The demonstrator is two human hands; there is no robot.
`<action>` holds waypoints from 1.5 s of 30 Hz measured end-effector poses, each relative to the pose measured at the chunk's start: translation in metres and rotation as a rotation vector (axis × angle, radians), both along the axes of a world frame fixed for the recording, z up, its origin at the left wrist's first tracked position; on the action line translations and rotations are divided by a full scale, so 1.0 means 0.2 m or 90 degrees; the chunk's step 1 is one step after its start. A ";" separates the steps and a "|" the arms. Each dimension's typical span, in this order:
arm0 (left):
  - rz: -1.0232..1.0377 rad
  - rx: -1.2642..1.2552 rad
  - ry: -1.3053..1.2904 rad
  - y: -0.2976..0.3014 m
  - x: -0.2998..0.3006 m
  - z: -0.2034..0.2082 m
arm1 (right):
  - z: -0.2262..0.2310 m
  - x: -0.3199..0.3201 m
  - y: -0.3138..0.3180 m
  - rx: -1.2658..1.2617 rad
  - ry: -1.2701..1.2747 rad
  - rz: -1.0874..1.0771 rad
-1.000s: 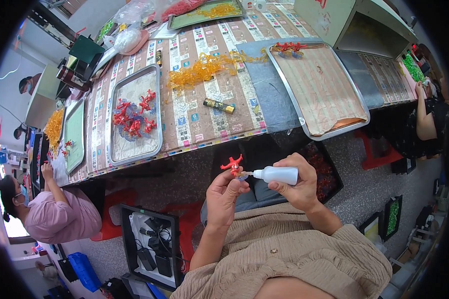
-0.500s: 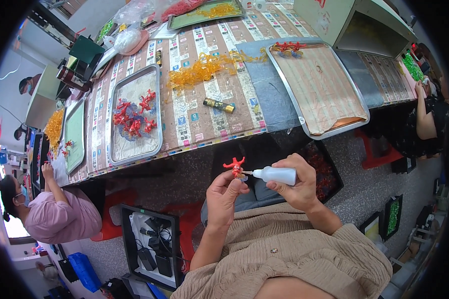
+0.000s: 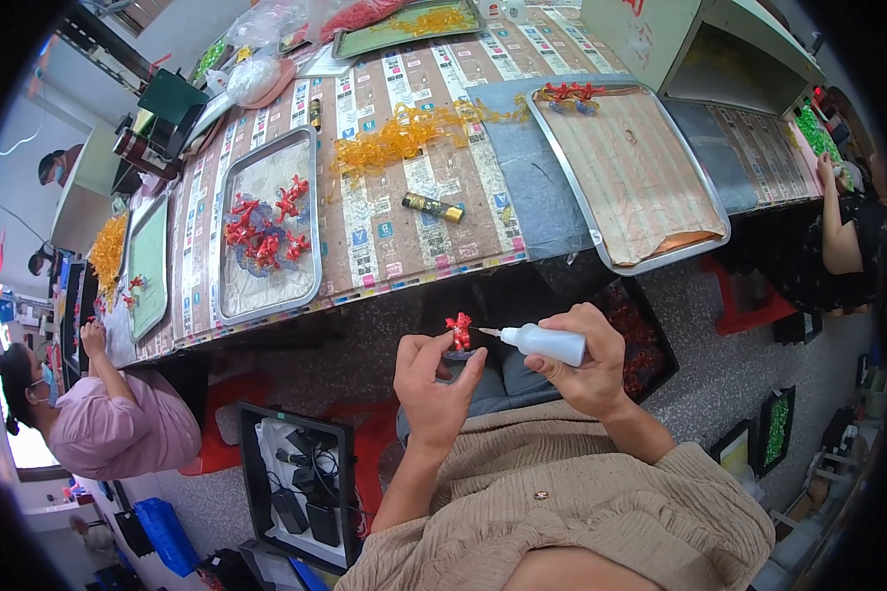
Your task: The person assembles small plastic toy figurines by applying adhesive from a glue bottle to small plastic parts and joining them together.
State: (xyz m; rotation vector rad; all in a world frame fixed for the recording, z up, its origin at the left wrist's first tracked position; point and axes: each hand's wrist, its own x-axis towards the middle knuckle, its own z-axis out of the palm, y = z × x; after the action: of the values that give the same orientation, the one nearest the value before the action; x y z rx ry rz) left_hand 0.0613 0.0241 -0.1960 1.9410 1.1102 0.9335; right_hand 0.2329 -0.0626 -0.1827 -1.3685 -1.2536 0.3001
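Note:
Between the thumb and fingers of my left hand (image 3: 432,387) is a small red figurine (image 3: 459,328) with a clear bluish base. My right hand (image 3: 586,360) is closed round a white squeeze bottle (image 3: 547,344), tipped sideways so its thin nozzle points left at the figurine. A small gap seems to lie between the nozzle tip and the figurine. Both hands are in front of the table edge, above my lap. More red figurines (image 3: 264,236) with bluish bases lie heaped in a metal tray (image 3: 229,297) on the table at left.
A paper-lined tray (image 3: 641,187) juts over the table's front edge at right, with a few red pieces at its far end. Yellow translucent pieces (image 3: 394,141) and a black-gold tube (image 3: 432,207) lie between the trays. A person in pink (image 3: 128,424) sits at left; another sits at far right.
My left hand has shifted slightly left and down, and its fingers have turned the figurine to another side. The nozzle has come away from the figurine; my right hand is nearly still.

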 end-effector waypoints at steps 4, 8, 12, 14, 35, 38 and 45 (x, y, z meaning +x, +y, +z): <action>0.005 0.042 0.034 -0.01 0.00 0.01 | -0.01 -0.01 0.01 0.018 -0.026 -0.019; 0.007 0.049 0.046 -0.02 0.01 0.02 | -0.02 -0.01 0.01 0.013 -0.030 -0.022; 0.001 0.076 0.047 -0.02 0.00 0.01 | -0.02 -0.01 0.01 0.005 -0.033 -0.025; 0.002 0.065 0.052 -0.01 0.00 0.00 | -0.03 -0.02 0.02 0.003 -0.032 -0.023; -0.028 -0.382 -0.391 0.05 -0.12 -0.03 | -0.10 0.02 0.57 -0.069 -0.031 0.008; -0.013 -0.519 -0.524 0.05 -0.15 -0.04 | -0.10 -0.04 0.72 -0.076 -0.060 0.042; -0.016 -0.568 -0.559 0.06 -0.17 -0.08 | -0.17 -0.07 0.87 -0.076 -0.091 0.048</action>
State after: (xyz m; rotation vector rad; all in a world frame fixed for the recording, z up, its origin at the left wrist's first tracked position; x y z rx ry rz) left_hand 0.0271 0.0367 -0.2117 0.6865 0.7456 0.9014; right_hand 0.2195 0.1118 -0.2169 -1.4666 -1.4274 0.3389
